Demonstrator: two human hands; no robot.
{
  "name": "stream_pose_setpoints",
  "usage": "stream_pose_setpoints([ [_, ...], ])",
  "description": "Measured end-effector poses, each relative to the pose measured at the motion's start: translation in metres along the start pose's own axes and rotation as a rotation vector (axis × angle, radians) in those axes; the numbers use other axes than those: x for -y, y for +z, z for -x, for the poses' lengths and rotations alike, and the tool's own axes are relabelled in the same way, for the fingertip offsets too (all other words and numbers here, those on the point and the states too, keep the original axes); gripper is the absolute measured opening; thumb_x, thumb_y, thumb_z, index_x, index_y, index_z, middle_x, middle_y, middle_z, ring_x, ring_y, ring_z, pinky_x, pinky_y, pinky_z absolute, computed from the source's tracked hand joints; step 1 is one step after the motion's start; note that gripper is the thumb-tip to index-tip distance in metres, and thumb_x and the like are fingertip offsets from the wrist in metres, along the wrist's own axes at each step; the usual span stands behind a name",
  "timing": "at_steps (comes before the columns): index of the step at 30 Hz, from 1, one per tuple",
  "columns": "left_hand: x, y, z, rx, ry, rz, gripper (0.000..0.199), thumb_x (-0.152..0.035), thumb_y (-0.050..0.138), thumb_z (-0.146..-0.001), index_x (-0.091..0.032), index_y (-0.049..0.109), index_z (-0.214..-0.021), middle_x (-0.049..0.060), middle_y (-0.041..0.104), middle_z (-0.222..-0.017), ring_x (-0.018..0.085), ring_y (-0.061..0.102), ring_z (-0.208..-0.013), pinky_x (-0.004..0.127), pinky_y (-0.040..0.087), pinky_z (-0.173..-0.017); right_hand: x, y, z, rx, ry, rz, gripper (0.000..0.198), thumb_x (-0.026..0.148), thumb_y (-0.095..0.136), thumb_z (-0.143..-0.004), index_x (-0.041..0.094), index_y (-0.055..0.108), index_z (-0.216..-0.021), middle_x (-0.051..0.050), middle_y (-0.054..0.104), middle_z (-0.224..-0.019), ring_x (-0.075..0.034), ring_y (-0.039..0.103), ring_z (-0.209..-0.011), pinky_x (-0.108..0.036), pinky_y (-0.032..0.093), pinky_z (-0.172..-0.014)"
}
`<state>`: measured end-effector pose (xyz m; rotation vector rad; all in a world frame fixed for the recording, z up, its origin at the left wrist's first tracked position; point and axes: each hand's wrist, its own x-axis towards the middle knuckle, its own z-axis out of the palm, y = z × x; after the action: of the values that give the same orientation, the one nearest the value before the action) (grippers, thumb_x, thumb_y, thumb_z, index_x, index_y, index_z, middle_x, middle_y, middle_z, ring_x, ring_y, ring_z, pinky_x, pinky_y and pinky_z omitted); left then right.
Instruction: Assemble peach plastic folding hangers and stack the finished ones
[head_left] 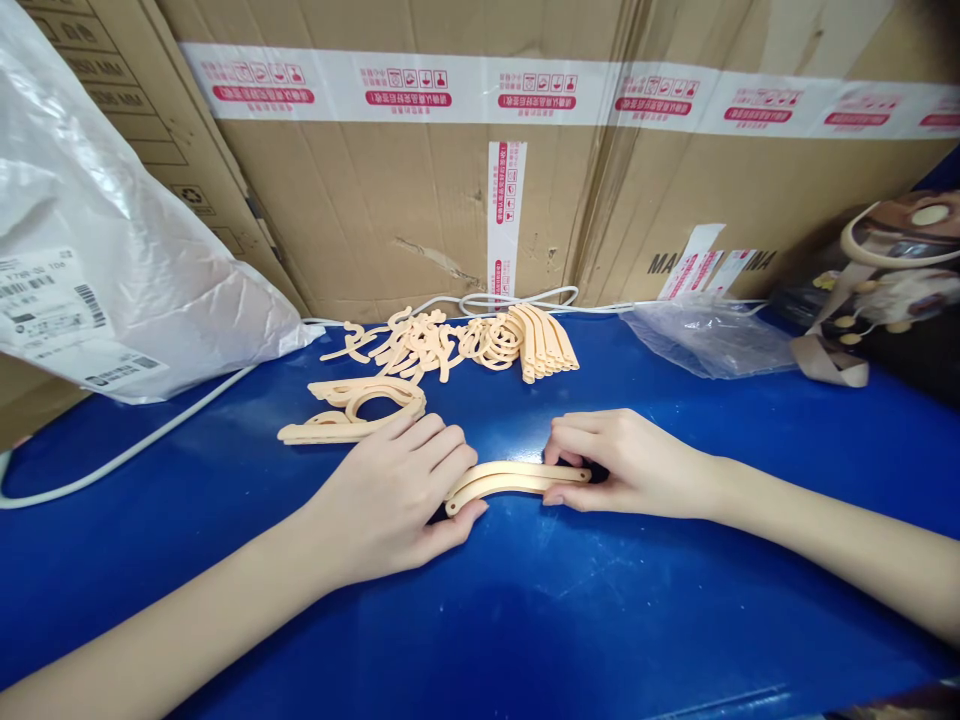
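Cream-coloured, slender curved strips [510, 481], paired lengthwise, span the gap between a person's hands above a glossy blue tabletop [525, 620]. The right hand [626, 462] pinches one end between thumb and fingers; the left hand [420, 485] closes around the other. Beyond, a fanned cream-coloured stack of curved strips [544, 345] adjoins a loose heap of cream-coloured pieces [424, 345].

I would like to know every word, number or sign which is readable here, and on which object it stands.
"MA" and "NA": right cardboard, tape strips covering the middle.
"MM", twice: left carton; numbers before it blurred.
Recycling sign: same carton.
Red Chinese print with handling symbols: white tape; characters too small to quote.
Bag label: barcodes; text too blurred.
Held curved pieces: no text visible.
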<state>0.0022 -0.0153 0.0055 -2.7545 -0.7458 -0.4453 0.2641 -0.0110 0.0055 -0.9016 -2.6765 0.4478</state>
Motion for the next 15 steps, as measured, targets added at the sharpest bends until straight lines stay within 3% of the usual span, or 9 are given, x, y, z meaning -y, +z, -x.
stream_pose_setpoints([
  [4,0.0008,-0.0009,0.0013,0.016,0.021,0.06,0.024,-0.032,0.047,-0.092,-0.014,0.061,-0.099,0.005,0.062,-0.084,0.022,0.057,-0.079,0.038,0.043,-0.073,0.0004,-0.0013,-0.0009,0.004,0.006,0.01,0.03,0.047,0.053,-0.091,0.018,0.055,-0.085,0.001,0.053,-0.074,-0.011,0.046,-0.063,-0.023,0.031,-0.058],
  [10,0.0021,-0.0011,0.0023,0.022,0.036,0.107,0.024,-0.033,0.048,-0.091,-0.015,0.061,-0.101,0.005,0.062,-0.085,0.023,0.057,-0.08,0.038,0.043,-0.074,0.0023,0.0002,0.0001,-0.013,-0.017,0.084,0.031,0.048,0.051,-0.091,0.017,0.057,-0.091,0.0,0.056,-0.075,-0.012,0.048,-0.065,-0.024,0.033,-0.06],
  [15,0.0018,-0.0015,0.0037,0.039,0.022,0.114,0.025,-0.033,0.049,-0.09,-0.014,0.061,-0.101,0.005,0.061,-0.083,0.022,0.055,-0.078,0.038,0.042,-0.074,0.0045,-0.0072,-0.002,-0.152,-0.01,0.177,0.037,0.051,0.051,-0.091,0.017,0.058,-0.104,-0.002,0.06,-0.077,-0.014,0.055,-0.07,-0.025,0.038,-0.065],
])
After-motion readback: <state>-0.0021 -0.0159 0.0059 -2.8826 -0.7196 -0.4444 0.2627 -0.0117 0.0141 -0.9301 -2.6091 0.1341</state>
